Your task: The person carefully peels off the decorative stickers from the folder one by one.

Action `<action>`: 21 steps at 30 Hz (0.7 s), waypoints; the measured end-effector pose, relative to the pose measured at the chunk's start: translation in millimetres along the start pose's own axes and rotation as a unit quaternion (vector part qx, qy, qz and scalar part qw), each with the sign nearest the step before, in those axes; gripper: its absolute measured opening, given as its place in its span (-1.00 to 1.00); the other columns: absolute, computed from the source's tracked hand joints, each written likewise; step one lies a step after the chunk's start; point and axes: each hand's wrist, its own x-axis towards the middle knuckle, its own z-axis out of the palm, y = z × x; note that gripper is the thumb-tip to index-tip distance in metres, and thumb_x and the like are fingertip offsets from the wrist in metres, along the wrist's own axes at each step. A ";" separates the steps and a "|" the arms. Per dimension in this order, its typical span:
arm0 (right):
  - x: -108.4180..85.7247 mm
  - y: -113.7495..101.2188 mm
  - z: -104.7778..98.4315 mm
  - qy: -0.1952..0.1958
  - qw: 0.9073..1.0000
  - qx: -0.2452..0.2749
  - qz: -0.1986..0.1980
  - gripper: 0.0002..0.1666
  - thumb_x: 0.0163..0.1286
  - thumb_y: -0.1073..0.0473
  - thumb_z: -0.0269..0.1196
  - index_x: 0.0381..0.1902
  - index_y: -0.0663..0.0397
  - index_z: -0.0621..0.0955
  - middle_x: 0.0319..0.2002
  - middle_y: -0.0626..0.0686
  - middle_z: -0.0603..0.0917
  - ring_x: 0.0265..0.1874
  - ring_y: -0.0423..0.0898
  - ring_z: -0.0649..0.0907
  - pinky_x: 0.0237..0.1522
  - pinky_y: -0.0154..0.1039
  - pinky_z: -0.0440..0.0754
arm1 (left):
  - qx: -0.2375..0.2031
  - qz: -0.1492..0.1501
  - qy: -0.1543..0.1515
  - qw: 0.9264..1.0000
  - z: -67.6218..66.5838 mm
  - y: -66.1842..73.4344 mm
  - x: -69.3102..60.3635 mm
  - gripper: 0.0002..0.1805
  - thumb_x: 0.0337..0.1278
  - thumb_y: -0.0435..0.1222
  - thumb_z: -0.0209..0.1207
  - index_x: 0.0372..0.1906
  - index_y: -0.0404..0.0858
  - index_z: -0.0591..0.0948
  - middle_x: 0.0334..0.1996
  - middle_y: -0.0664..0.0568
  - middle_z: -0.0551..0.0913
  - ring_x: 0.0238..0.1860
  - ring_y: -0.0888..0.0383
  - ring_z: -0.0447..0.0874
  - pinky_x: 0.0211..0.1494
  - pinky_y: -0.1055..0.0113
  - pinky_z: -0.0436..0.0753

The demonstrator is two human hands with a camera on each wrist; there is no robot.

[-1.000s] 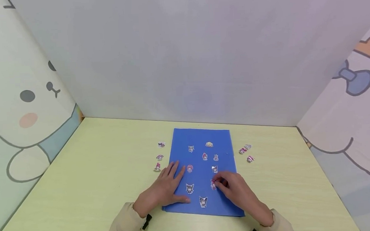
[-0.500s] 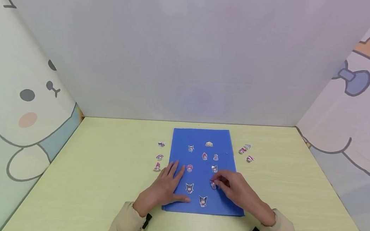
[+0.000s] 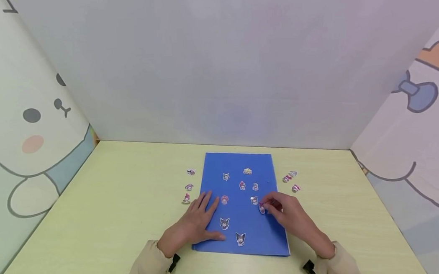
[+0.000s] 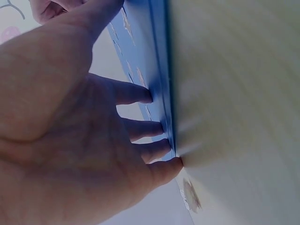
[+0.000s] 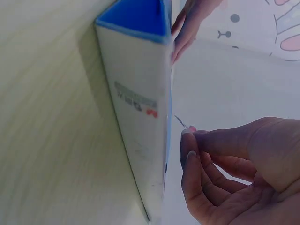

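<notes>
A blue folder (image 3: pixel 245 244) lies flat on the table, with several small cartoon stickers on its cover, among them a dark-eared one (image 3: pixel 241 238) near the front. My left hand (image 3: pixel 194 223) rests with spread fingers on its left side; in the left wrist view the fingertips (image 4: pixel 144 95) touch along the folder's edge. My right hand (image 3: pixel 294 216) pinches a pink and white sticker (image 3: pixel 262 209) between thumb and index finger over the folder's right part. Edge-on in the right wrist view, this sticker (image 5: pixel 181 122) stands apart from the cover.
Left of the folder lie loose stickers, one of them a pink-eared one (image 3: pixel 186 198). More loose stickers, including a striped pink one (image 3: pixel 296 188), lie to its right. A pale wall (image 3: pixel 215 70) rises behind the table (image 3: pixel 132 192).
My right hand has moved right and slightly away from me with the pinched sticker, from below the dark-eared sticker on the right to beside it. My left hand has stayed in place.
</notes>
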 end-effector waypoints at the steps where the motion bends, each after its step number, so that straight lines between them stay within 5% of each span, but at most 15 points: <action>1: 0.4 1.3 -1.2 0.002 1.000 0.001 0.000 -0.82 0.32 0.47 0.37 -0.21 0.13 0.70 -0.37 -0.07 0.71 -0.44 -0.28 0.61 -0.37 -0.36 0.66 | -0.001 0.000 -0.001 1.000 -0.3 0.1 -0.1 0.18 0.07 0.20 0.41 0.56 -0.45 0.18 0.56 -0.44 0.04 0.57 -0.40 -0.04 0.52 -0.27 0.13; 21: 4.8 25.9 -34.6 0.024 0.998 -0.016 0.053 -0.92 0.39 0.42 0.33 -0.21 0.19 0.68 -0.35 -0.01 0.70 -0.37 -0.12 0.73 -0.31 -0.33 0.70 | -0.010 0.004 -0.004 1.000 -2.0 1.1 -0.6 0.20 0.08 0.19 0.41 0.56 -0.48 0.15 0.56 -0.45 0.02 0.56 -0.42 -0.06 0.51 -0.27 0.13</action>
